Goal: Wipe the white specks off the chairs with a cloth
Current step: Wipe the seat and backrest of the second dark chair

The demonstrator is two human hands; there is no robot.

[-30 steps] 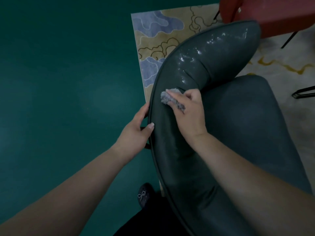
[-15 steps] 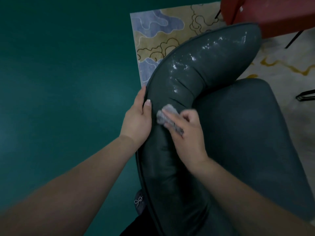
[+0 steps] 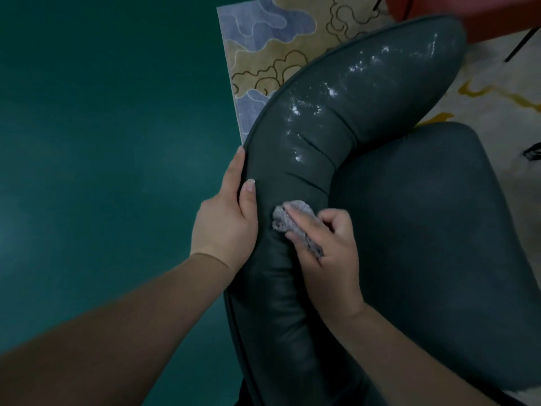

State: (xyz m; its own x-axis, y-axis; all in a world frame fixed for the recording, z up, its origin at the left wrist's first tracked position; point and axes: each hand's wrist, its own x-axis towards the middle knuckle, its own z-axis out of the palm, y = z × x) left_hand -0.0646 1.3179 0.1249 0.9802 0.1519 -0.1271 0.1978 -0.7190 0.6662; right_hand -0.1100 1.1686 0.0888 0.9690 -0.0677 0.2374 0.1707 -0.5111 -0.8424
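A dark grey leather chair fills the right half of the head view, with its curved padded backrest arching from bottom centre to top right. White specks dot the upper stretch of that backrest. My right hand grips a crumpled grey cloth and presses it on the backrest's lower, speck-free part. My left hand holds the backrest's outer edge, with the thumb on top and the fingers behind the piping.
Dark green floor lies to the left. A patterned blue and tan rug sits under the chair. A red chair with thin black legs stands at the top right, close to the backrest's tip.
My right hand has drawn the cloth down the backrest toward me. My left hand has shifted up along the outer edge and now sits beside the cloth.
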